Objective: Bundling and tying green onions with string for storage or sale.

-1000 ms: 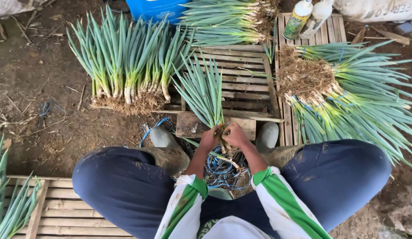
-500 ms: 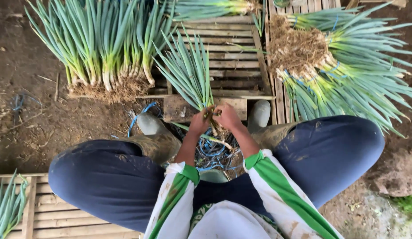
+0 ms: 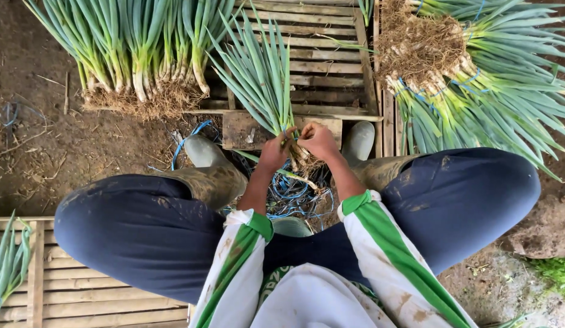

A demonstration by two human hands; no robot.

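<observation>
While both hands, left hand (image 3: 275, 155) and right hand (image 3: 319, 141), pinch a small bunch of green onions (image 3: 264, 79) at its roots above blue ties (image 3: 291, 191), tied bundles (image 3: 476, 79) lie done at right; a loose row (image 3: 136, 54) remains left.

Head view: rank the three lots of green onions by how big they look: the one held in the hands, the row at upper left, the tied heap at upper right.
1. Tied heap at upper right, cut off by the frame.
2. Row at upper left, also cut off at the top, so its place against the heap is unsure.
3. Held bunch, gripped by the left hand and right hand.
</observation>
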